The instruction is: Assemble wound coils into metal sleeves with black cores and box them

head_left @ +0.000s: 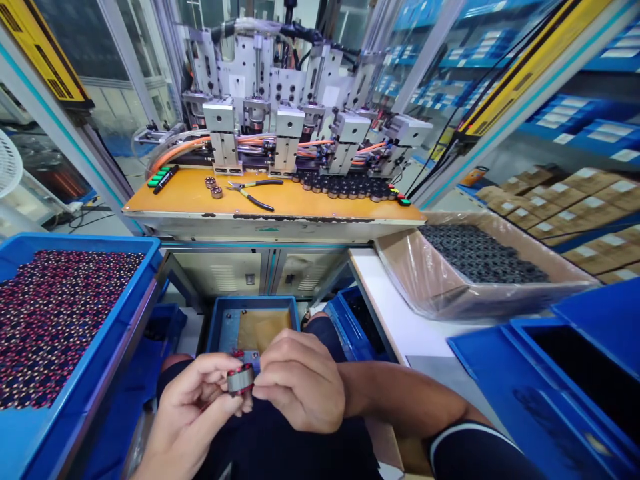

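Observation:
Above my lap, my left hand (pixel 193 407) holds a small round metal part (pixel 241 380) between thumb and fingers. The part has a grey band and red and black edges. My right hand (pixel 300 380) is closed at the part's right side, its thumb and fingertips pinched together; whatever is between them is too small to make out. Below and behind the hands sits a blue bin (pixel 217 327) with a brown sheet and a few small pieces in it.
An orange bench (pixel 185 203) carries pliers (pixel 255 184), two loose round parts (pixel 216 192) and a row of dark parts (pixel 345 187) before a machine (pixel 285 133). A blue crate (pixel 153 250) of red-black parts stands left, a plastic-lined box (pixel 425 280) of dark parts right.

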The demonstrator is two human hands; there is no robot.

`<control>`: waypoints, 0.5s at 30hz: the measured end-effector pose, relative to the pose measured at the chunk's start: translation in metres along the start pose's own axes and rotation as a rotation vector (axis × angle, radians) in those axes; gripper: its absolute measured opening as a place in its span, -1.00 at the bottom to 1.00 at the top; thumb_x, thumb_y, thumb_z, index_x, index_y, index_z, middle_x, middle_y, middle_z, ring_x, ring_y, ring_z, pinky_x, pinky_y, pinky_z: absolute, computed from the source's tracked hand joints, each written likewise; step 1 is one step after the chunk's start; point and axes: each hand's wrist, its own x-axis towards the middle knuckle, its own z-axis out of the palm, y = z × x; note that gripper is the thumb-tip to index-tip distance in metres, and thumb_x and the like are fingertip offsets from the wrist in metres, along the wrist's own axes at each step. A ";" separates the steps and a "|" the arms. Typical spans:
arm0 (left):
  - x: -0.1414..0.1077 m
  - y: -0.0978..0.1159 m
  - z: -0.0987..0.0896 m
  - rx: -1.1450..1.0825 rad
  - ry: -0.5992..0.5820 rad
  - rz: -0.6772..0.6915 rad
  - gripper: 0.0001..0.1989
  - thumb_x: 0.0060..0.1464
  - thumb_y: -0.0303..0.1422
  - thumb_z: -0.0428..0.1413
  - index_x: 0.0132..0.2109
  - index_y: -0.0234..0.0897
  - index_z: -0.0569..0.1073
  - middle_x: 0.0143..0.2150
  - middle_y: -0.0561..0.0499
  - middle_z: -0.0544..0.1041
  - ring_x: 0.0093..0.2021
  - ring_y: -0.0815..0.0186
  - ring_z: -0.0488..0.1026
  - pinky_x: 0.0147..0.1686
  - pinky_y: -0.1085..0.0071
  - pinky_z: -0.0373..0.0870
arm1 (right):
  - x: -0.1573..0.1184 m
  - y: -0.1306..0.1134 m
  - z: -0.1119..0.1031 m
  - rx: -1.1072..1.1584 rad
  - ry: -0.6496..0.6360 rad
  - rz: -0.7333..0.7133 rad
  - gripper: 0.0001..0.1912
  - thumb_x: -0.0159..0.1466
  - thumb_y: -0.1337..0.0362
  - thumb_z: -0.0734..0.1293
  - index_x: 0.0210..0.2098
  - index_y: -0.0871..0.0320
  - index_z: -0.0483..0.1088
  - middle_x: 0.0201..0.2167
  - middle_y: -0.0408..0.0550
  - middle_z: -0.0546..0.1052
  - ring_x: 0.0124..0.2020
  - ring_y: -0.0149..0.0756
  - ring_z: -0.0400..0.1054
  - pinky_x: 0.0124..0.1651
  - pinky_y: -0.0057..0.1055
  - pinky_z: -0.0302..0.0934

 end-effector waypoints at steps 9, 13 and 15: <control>0.011 -0.010 -0.012 -0.189 -0.302 0.273 -0.88 0.00 -0.34 0.38 -0.27 -0.13 0.62 -0.03 -0.01 0.60 -0.22 0.34 0.59 -0.15 0.40 0.53 | 0.002 -0.010 -0.008 -0.011 -0.033 0.155 -0.86 0.39 0.39 0.25 -0.31 0.20 0.41 -0.47 -0.06 0.50 -0.43 -0.38 0.39 -0.36 -0.45 0.33; 0.011 -0.010 -0.003 -0.403 -0.378 0.287 -0.78 -0.08 -0.37 0.43 -0.28 -0.14 0.57 -0.22 0.04 0.66 0.04 0.15 0.58 0.10 0.19 0.44 | 0.004 -0.014 -0.021 0.037 -0.146 0.123 -0.86 0.40 0.40 0.22 -0.28 0.19 0.38 -0.48 -0.08 0.48 -0.45 -0.39 0.39 -0.38 -0.46 0.34; 0.012 -0.009 0.000 -0.472 -0.406 0.236 -0.65 -0.14 -0.32 0.46 -0.18 -0.13 0.57 -0.18 0.02 0.65 0.07 0.14 0.56 0.13 0.19 0.40 | 0.004 -0.016 -0.026 0.015 -0.224 0.101 -0.85 0.43 0.36 0.20 -0.26 0.16 0.36 -0.48 -0.10 0.47 -0.45 -0.40 0.40 -0.36 -0.46 0.36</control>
